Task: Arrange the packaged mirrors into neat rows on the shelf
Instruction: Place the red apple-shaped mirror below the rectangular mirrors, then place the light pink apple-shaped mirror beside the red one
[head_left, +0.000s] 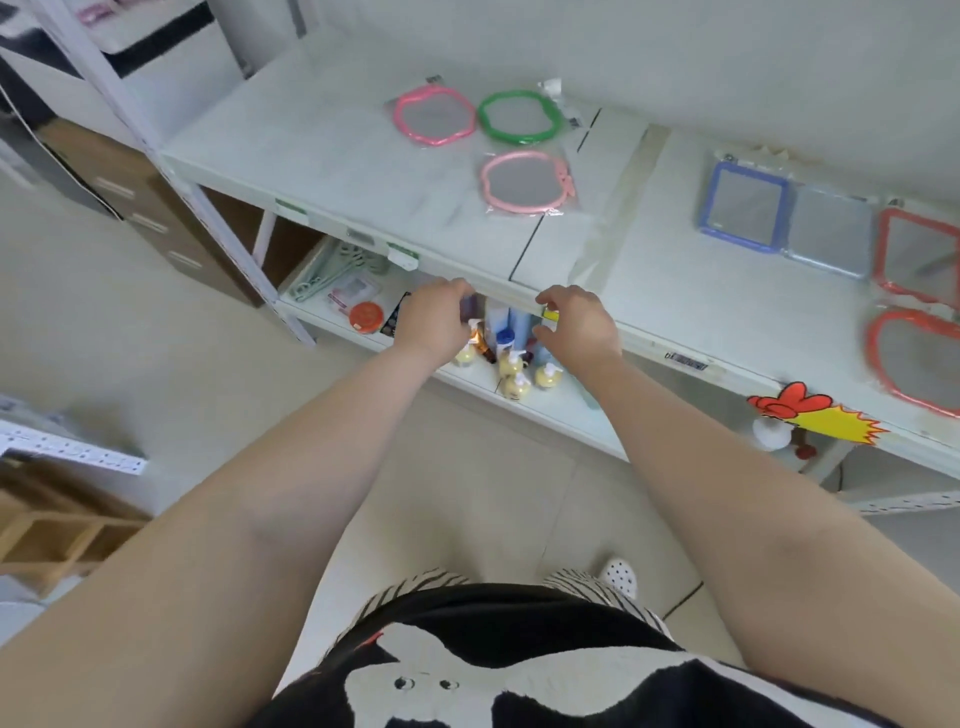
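— White shelf (332, 156) runs along the wall in front of me, with a lower shelf of pump bottles (511, 366) under it. Where are the mirrors?

— All on the top board. Far back sit a pink round mirror (434, 116) and a green round mirror (520, 118) side by side, and a paler pink mirror (524, 182) lies just in front of the green one. Off to my right are a blue square mirror (744, 207), a grey square mirror (830, 234) touching it, and two red-framed mirrors (917, 254), one in front of the other.

— And your hands?

— Both hover at the shelf's front edge, well short of any mirror. My left hand (434, 317) has loosely curled fingers and holds nothing. My right hand (576, 322) is half spread, thumb and fingers apart, also holding nothing.

— How do you expect the mirrors to handle?

— Light and flat, I judge, with stiff plastic frames, but the glass is fragile and the clear bags look slippery. I would pinch each one by the frame through the bag, at opposite edges, and not by the loose plastic, which could let it slide out. Sliding them on the board seems safer than lifting high.
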